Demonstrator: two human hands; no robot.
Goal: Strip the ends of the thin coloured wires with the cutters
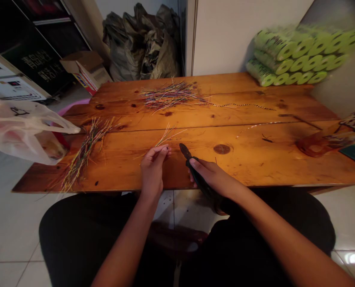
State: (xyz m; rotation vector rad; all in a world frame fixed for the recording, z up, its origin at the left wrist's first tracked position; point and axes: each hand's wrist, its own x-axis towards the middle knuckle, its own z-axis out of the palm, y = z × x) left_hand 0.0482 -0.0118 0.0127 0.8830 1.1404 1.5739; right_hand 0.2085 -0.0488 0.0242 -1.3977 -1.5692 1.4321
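Observation:
My right hand (209,173) is wrapped round the dark handles of a pair of pliers (186,151), whose jaws point up and to the left over the table. Thumb and fingertips of my left hand (154,163) are pinched together left of the jaws, apart from them. Whatever lies in that pinch is too small to make out. Just beyond my left hand are a few thin, pale wires (165,137). A bundle of coloured thin wires (87,149) lies on the left, and a larger pile of wires (171,95) at the back.
The wooden table (129,159) carries a twisted wire strand (240,105), a bottle with an orange label (330,135) and stacked green rolls (297,59). At the left edge is a white plastic bag (22,127). Behind stand a cardboard box (87,67) and dark sacks (141,48).

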